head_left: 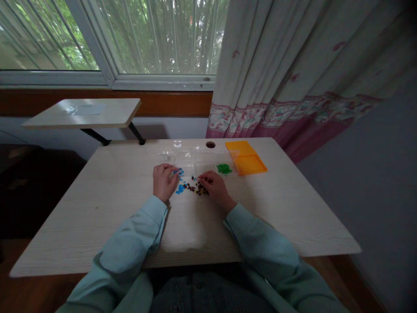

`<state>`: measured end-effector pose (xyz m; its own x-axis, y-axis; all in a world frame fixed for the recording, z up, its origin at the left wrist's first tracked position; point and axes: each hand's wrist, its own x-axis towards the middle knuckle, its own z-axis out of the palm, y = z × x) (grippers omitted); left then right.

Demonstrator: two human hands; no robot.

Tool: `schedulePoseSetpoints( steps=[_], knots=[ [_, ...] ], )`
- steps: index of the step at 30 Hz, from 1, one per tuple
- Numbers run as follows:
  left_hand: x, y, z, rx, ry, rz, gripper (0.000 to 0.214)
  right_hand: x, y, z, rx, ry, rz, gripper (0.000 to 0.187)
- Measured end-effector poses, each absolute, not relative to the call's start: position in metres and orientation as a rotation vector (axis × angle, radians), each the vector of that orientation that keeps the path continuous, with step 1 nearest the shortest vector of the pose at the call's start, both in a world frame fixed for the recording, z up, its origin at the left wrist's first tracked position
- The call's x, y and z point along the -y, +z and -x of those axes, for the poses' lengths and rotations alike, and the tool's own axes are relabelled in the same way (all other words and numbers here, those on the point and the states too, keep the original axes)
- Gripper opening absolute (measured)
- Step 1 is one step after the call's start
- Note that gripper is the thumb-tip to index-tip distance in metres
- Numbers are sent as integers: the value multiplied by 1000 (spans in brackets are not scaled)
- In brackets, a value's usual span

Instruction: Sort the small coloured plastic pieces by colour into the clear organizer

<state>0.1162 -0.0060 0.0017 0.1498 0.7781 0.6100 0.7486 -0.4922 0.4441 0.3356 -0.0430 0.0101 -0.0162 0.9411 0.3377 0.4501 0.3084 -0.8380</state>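
My left hand [165,180] is curled at the near left edge of a clear plastic box with compartments [205,167]. Its fingertips are beside small blue pieces [180,188]; whatever it pinches is too small to name. A loose pile of small dark brown pieces [191,188] lies on the table between the hands, mixed with some blue and yellowish bits. Over the right side of that pile, my right hand [213,184] has thumb and forefinger pressed together, and I cannot make out what is in them. Small green pieces [224,168] fill one right-hand compartment of the box.
An orange open case or lid [250,163] lies right of the clear box, touching or slightly under its edge. Behind the box is a round cable hole [210,144] in the wooden table [280,217]. A raised shelf [87,114] stands at the back left. Curtains [254,87] hang behind.
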Motion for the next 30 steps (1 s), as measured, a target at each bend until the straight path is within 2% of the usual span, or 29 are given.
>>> schedulePoseSetpoints(
  steps=[9, 30],
  knots=[
    [20, 14, -127, -1050, 1141, -2630, 23, 44, 9, -333, 1641, 708, 1255, 17],
    [19, 9, -128, -986, 1170, -2721, 19, 42, 3, -329, 1609, 910, 1167, 23]
  ],
)
